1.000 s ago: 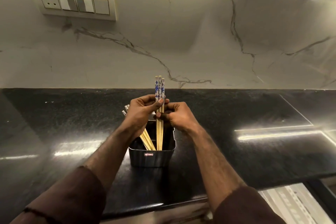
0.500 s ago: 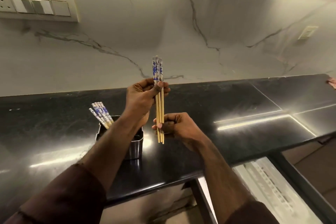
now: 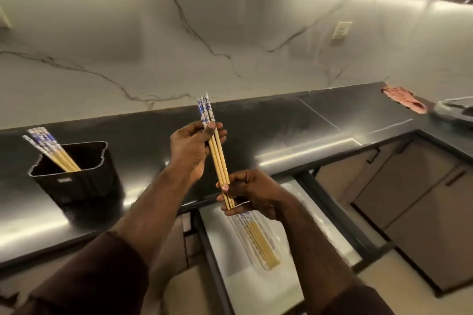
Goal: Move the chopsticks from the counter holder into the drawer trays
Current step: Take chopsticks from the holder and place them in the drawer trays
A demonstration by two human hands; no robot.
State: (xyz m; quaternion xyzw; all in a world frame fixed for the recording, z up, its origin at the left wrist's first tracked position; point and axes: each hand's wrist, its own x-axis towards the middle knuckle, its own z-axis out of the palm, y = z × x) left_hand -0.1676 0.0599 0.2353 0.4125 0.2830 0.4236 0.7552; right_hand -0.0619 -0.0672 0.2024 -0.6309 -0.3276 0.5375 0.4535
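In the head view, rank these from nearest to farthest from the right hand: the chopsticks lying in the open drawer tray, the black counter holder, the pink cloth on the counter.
From the right hand:
1. Blue-patterned wooden chopsticks in the open drawer tray, just below the hand.
2. Black rectangular counter holder, far to the left on the dark counter.
3. Pink crumpled cloth, far right at the back of the counter.

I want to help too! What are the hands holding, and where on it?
Both hold one bundle of chopsticks. The left hand pinches it just below the blue-patterned tops; the right hand grips the plain wooden tips.
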